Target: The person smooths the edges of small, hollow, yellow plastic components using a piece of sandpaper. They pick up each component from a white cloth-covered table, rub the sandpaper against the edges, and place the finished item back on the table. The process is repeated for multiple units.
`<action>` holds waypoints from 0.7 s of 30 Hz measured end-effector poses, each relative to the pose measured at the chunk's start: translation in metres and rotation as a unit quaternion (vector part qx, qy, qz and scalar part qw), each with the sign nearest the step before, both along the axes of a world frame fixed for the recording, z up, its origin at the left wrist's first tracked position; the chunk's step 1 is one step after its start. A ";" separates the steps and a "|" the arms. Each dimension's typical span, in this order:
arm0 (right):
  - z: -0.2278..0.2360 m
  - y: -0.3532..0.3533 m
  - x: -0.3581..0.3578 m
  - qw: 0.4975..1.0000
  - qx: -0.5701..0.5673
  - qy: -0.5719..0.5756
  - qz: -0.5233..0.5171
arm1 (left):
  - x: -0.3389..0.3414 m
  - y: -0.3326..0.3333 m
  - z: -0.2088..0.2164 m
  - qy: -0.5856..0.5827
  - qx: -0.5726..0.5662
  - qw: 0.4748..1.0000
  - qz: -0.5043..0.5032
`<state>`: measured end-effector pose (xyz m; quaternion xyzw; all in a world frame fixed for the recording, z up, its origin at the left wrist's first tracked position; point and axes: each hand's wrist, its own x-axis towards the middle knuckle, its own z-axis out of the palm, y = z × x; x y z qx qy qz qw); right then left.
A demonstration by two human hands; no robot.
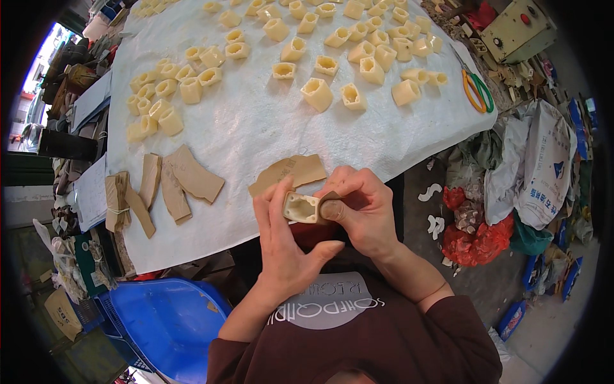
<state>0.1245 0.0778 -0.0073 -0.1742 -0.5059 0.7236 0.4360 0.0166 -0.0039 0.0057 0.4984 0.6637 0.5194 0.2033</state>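
Left hand [280,253], thumb apart, braces hollow cream block [301,208], seemingly for steadiness; right hand [366,216], opposite, clamps brown strip [329,196] against it.

I've got loose blocks [320,100] over the far half of the surface [249,125], scissors [476,93] at its right edge, cardboard strips [195,176] near left, another piece [291,171] just past the held block [295,216], a tub [169,323] off the near-left edge, bags [543,169] off right.

I hold a smooth, plastic-looking cream block [300,208] and a matt brown papery strip [329,196]; toward the worktop's [243,128] near left corner, matt brown papery pieces [173,187] lie on crinkled, faintly glossy white sheeting [214,227].
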 end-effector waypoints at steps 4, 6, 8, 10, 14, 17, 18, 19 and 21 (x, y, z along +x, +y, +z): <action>0.000 -0.004 -0.002 0.998 0.028 -0.045 -0.038 | 0.013 0.003 0.000 -0.170 0.022 0.984 0.050; -0.001 -0.001 0.001 0.996 0.052 -0.073 -0.019 | 0.016 0.003 0.003 -0.262 0.069 0.961 0.051; -0.001 0.001 0.002 0.994 0.068 -0.081 -0.003 | 0.012 -0.001 -0.003 -0.267 0.075 0.960 0.028; -0.001 0.002 0.002 0.995 0.075 -0.071 0.012 | 0.007 -0.003 -0.004 -0.273 0.072 0.959 0.008; 0.005 0.003 -0.002 0.992 0.107 -0.060 0.012 | 0.000 -0.005 0.000 -0.249 0.054 0.967 -0.031; 0.009 0.001 -0.003 0.994 0.084 -0.055 0.037 | -0.004 -0.006 0.002 -0.223 0.049 0.973 -0.046; 0.010 0.000 -0.003 0.995 0.080 -0.055 0.038 | -0.005 -0.005 0.003 -0.217 0.048 0.974 -0.051; 0.011 -0.001 -0.003 0.995 0.076 -0.055 0.038 | -0.007 -0.004 0.004 -0.187 0.043 0.980 -0.057; 0.011 -0.002 -0.004 0.995 0.080 -0.056 0.037 | -0.011 -0.004 0.005 -0.127 0.035 0.989 -0.069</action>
